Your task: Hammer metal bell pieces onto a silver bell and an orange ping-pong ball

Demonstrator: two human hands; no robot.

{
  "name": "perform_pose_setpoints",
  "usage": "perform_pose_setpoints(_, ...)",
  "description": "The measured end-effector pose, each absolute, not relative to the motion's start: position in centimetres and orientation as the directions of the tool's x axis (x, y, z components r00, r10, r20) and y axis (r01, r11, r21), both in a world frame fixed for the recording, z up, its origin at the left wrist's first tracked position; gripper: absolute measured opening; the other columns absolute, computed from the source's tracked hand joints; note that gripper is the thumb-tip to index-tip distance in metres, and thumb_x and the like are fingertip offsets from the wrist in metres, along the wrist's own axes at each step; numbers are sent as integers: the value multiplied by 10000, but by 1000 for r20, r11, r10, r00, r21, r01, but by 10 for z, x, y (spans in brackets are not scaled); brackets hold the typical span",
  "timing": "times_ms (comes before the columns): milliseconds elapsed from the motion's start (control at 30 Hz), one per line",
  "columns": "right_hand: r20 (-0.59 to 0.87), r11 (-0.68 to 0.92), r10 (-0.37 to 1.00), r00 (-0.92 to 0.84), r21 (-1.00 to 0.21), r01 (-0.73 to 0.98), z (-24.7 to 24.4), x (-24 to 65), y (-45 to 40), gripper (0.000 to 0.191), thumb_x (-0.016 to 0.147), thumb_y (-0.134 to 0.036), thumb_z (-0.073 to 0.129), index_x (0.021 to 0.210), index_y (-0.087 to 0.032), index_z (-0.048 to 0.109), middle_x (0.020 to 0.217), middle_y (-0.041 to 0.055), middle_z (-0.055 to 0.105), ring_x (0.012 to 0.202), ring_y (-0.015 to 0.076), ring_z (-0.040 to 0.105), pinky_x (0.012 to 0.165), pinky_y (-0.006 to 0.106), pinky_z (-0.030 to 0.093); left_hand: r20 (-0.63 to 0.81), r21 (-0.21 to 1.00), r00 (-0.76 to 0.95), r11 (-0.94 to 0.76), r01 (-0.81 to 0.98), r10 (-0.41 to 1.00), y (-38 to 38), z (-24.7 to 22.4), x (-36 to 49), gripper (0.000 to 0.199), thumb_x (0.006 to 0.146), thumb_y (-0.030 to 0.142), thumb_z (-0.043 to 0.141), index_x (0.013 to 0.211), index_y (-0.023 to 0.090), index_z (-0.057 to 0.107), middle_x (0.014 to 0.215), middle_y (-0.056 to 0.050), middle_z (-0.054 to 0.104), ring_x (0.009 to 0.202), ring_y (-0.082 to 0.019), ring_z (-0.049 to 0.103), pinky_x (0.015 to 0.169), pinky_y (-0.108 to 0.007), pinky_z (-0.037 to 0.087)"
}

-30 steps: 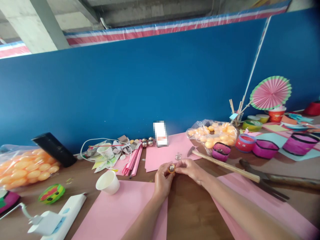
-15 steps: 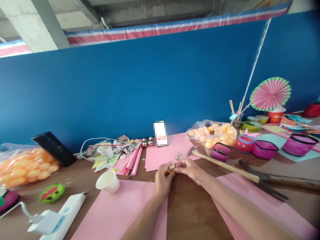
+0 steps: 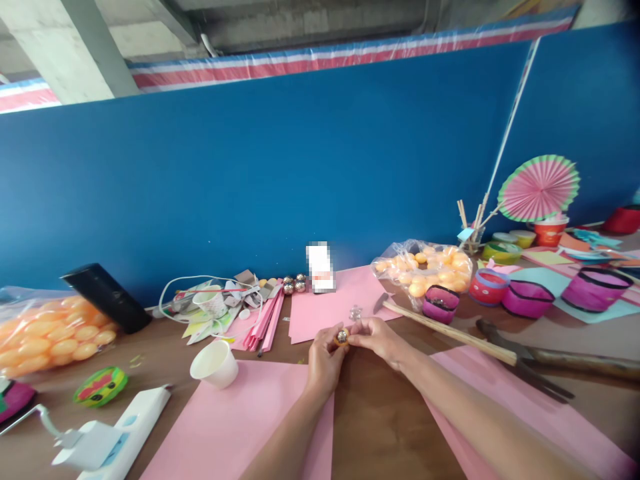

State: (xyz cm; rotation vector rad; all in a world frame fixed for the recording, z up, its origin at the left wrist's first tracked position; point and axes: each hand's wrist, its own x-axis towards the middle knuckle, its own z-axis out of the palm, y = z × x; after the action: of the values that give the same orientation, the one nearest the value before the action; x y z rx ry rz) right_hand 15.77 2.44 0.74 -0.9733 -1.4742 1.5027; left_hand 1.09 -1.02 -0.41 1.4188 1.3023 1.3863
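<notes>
Above the brown table (image 3: 385,427), my two hands meet at a small shiny silver ball (image 3: 343,336) with an orange piece around its edge, perhaps part of an orange plastic egg. My left hand (image 3: 325,357) grips it from the left with closed fingers. From the other side, the fingertips of my right hand (image 3: 377,339) are pinched at the orange edge. Which parts each finger presses is too small to tell. Just beyond the hands lies a little cluster of silver pieces (image 3: 355,313) on pink paper (image 3: 320,313).
A white cup (image 3: 215,365) stands left on pink paper. Two hammers, one with a pale handle (image 3: 450,330) and one dark (image 3: 575,355), lie right. Bags of orange plastic eggs (image 3: 440,263) flank the work. A power strip (image 3: 143,427) is front left; a blue partition (image 3: 300,167) rises behind.
The whole view has shifted very slightly. Both hands keep the same hold on the ball and orange piece; no object has visibly moved on the table.
</notes>
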Motion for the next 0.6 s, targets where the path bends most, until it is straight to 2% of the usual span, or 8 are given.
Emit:
perform_pose_setpoints(200,21,13,927,-373,-1000,-25,7,155,27,320,569,-386,730,711,-144,575,766,31,652,772,183,598,752,318,439,223,967,-79,-211,143,971,-9,-6,11,424,628,128,624,1043,212,609,1041,-60,592,984,-214,553,859,-347,446)
perform_pose_setpoints(433,44,10,920,-390,-996,-90,6,159,27,314,620,-416,691,750,-147,596,771,30,646,762,176,588,729,308,444,152,988,-48,-153,-16,987,-11,-4,12,516,646,189,647,1147,166,528,1065,-86,620,982,-214,578,863,-346,459)
perform_pose_setpoints(600,89,73,919,-383,-996,-58,6,158,24,298,641,-418,673,758,-155,596,773,30,645,765,184,590,739,320,446,146,986,-60,-150,-71,988,-9,-8,13,440,708,312,607,1118,163,551,1020,-81,652,956,-219,596,860,-366,471)
